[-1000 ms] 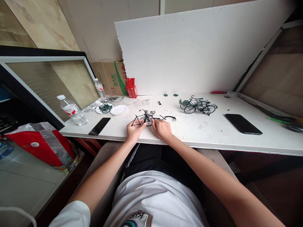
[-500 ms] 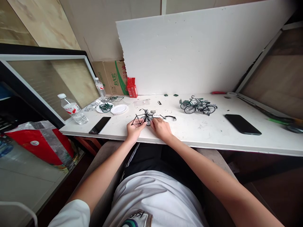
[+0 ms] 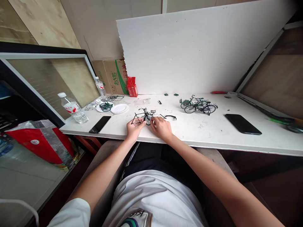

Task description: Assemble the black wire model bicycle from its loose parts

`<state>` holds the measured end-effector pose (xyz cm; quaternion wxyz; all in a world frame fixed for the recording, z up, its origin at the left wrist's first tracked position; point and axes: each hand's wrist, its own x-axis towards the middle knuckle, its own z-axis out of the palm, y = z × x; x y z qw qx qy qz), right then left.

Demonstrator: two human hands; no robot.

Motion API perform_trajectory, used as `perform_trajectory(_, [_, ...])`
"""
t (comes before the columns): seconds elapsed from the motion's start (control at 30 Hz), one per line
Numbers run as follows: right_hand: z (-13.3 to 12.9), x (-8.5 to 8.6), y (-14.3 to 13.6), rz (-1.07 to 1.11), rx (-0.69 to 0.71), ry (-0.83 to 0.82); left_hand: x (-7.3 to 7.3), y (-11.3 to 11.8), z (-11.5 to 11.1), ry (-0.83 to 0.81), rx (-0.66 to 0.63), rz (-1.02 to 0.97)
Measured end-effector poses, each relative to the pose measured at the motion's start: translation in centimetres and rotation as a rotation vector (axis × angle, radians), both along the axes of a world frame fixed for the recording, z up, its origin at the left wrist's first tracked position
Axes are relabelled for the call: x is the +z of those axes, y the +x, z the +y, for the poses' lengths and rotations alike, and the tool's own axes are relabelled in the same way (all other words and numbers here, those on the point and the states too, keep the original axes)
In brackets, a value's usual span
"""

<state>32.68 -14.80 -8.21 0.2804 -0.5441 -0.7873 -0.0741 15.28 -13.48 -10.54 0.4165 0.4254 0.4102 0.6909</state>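
A small black model bicycle (image 3: pixel 148 117), only partly built, stands at the table's front edge between my hands. My left hand (image 3: pixel 134 128) grips its frame from the left, thumb and fingers closed on it. From the right, my right hand (image 3: pixel 162 127) has its fingers pinched at the spoked wheel; the fingertips partly hide what they grip. Just beyond the right hand lies a curved black part (image 3: pixel 170 117). Two assembled model bicycles (image 3: pixel 200 107), one green and one black, stand farther right.
Left of my hands are a black phone (image 3: pixel 100 124), white plates (image 3: pixel 119 108) with green parts on one, and a water bottle (image 3: pixel 73 108). A red box (image 3: pixel 132 87) stands at the back; another phone (image 3: pixel 243 124) lies right.
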Motion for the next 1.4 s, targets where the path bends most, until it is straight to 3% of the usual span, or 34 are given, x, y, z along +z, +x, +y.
perform_trajectory(0.33, [0.35,-0.28,0.04,-0.144,-0.002,-0.035,0.03,0.18,-0.33,0.039,0.012,0.060])
perform_trajectory(0.57, [0.27,0.05,0.00,-0.083,-0.053,-0.098,-0.03,0.16,-0.42,0.046,0.009,0.069])
perform_trajectory(0.8, [0.07,-0.17,0.23,0.068,0.007,-0.006,-0.38,0.03,-0.14,0.053,0.028,0.063])
perform_trajectory(1.13, [0.07,-0.48,0.12,-0.112,0.028,0.021,-0.56,0.06,-0.03,0.070,0.044,0.087])
perform_trajectory(1.4, [-0.02,-0.18,0.04,-0.121,0.004,-0.038,-0.41,0.32,-0.24,0.080,0.043,0.090])
